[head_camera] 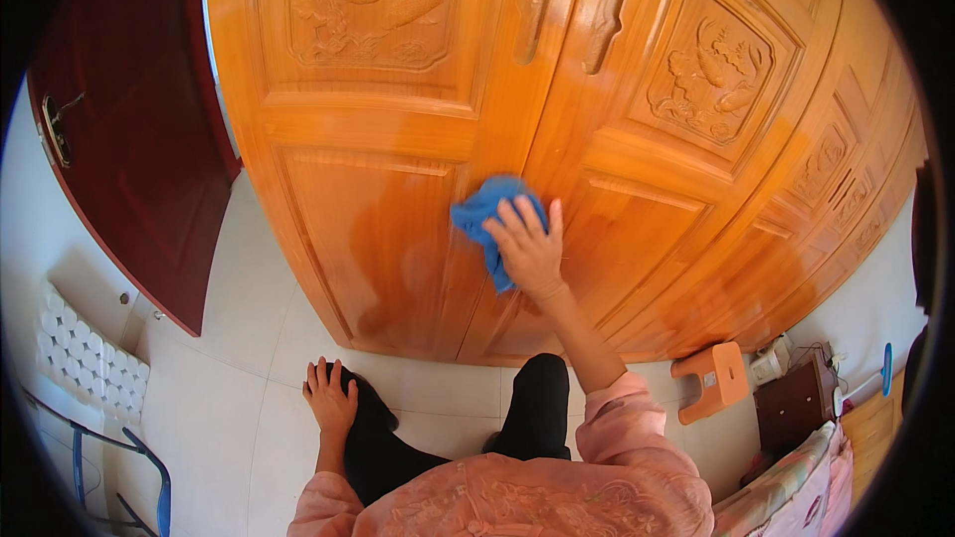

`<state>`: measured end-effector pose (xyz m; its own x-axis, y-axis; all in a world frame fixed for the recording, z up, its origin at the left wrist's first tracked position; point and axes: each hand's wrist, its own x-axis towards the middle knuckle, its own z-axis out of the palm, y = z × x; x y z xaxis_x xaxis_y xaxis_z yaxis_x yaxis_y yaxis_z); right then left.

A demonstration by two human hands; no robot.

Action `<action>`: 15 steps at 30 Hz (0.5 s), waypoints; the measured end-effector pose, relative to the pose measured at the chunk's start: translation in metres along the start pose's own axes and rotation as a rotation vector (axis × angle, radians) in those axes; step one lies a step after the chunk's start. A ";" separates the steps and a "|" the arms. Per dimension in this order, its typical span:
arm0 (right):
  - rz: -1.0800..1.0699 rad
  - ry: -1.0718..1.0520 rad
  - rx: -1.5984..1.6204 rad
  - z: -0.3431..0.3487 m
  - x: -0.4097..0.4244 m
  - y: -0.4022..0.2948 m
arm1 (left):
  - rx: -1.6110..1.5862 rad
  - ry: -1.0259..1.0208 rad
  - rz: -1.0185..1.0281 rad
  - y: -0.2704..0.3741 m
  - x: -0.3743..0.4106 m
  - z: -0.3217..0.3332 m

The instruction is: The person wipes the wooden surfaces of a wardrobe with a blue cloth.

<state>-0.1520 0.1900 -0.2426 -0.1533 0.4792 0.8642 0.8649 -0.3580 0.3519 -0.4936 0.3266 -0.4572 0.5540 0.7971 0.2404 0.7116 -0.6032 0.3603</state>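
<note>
Under the spread fingers of my right hand [526, 246] a crumpled blue cloth [489, 216] lies flat against the glossy wooden wardrobe [395, 134]. The contact is on the lower part of the doors, by the seam between them. My left hand [330, 395] rests on my left knee, holding nothing. Higher on the two doors are carved fish panels and recessed handles [537, 7].
A dark red door [134, 104] stands at the left, above packed white rolls [93, 350] and a blue metal frame [160, 485]. An orange plastic stool [715, 382], a dark brown cabinet [794, 403] and a bed with patterned bedding [794, 485] are at the right.
</note>
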 end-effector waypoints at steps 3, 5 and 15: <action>0.046 0.119 -0.068 -0.018 0.060 0.025 | -0.007 0.002 -0.003 0.000 0.000 0.001; 0.088 0.190 -0.105 -0.033 0.103 0.049 | -0.022 0.003 0.008 0.003 -0.001 0.002; 0.149 0.558 -0.013 -0.054 0.224 0.095 | -0.022 0.048 0.023 -0.001 -0.001 0.005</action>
<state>-0.1302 0.2198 0.0038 -0.2622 -0.0714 0.9624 0.8910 -0.4010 0.2130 -0.4928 0.3265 -0.4621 0.5482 0.7840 0.2912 0.6892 -0.6207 0.3738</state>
